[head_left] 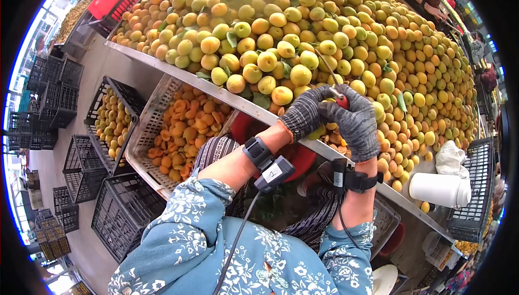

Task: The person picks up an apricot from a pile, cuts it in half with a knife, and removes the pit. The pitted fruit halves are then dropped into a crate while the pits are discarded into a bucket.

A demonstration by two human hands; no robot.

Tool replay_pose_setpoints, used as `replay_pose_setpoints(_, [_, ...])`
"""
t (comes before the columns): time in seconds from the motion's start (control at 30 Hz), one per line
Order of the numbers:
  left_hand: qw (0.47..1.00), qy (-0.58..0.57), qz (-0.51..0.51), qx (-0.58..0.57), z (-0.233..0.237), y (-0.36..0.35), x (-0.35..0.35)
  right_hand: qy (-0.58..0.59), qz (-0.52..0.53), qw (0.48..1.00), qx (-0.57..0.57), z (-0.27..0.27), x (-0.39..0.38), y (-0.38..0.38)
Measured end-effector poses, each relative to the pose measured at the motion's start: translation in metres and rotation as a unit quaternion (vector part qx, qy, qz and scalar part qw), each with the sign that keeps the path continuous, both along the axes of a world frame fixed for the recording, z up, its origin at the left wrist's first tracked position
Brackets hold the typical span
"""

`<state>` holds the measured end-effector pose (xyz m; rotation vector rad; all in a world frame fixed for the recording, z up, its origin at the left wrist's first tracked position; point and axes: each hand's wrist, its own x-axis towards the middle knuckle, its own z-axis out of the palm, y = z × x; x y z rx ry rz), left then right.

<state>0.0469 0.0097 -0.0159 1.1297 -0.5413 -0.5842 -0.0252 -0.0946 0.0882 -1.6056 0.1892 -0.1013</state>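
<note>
An apricot (pixel 319 131) is clasped in the gloved left hand (pixel 304 114), fingers curled round it, at the near edge of the table (pixel 162 63). A knife (pixel 341 101) is gripped by its red handle in the right hand (pixel 357 124), fist closed, with the blade pointed up over the heap (pixel 324 30) on the table. The hands are touching, so the apricot lies just beside the knife hand, apparently steadied for the blade. Below the table edge a crate (pixel 154 112) of halved fruit is set, seemingly within easy drop. A red basin (pixel 300 157) is kept under the hands.
</note>
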Motion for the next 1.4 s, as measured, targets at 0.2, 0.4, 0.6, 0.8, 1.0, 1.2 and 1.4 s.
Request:
replay_pose_setpoints(0.2, [0.987, -0.127, 0.008, 0.101, 0.014, 0.013, 0.009, 0.037, -0.073, 0.985, 0.154, -0.018, 0.002, -0.007])
replay_pose_setpoints(0.4, [0.977, -0.150, -0.029, 0.147, 0.112, 0.097, 0.020, 0.037, 0.062, 0.976, 0.206, -0.014, -0.012, -0.022])
replay_pose_setpoints(0.6, [0.977, 0.019, 0.115, 0.179, 0.128, 0.188, 0.014, 0.070, 0.304, 0.935, -0.168, -0.013, -0.002, 0.024])
replay_pose_setpoints(0.8, [0.920, -0.015, 0.173, 0.351, 0.087, 0.289, 0.021, 0.097, 0.076, 0.988, -0.098, -0.008, -0.003, 0.019])
replay_pose_setpoints(1.0, [0.909, -0.029, 0.285, 0.302, 0.080, 0.297, 0.045, -0.033, -0.251, 0.958, 0.136, -0.047, 0.009, -0.040])
replay_pose_setpoints(1.2, [0.936, -0.186, 0.179, 0.241, 0.098, 0.177, 0.054, -0.030, -0.304, 0.950, 0.061, -0.035, 0.008, -0.036])
replay_pose_setpoints(1.4, [0.673, -0.525, 0.122, 0.507, 0.099, 0.068, 0.054, 0.007, -0.242, 0.969, 0.054, -0.039, 0.011, -0.030])
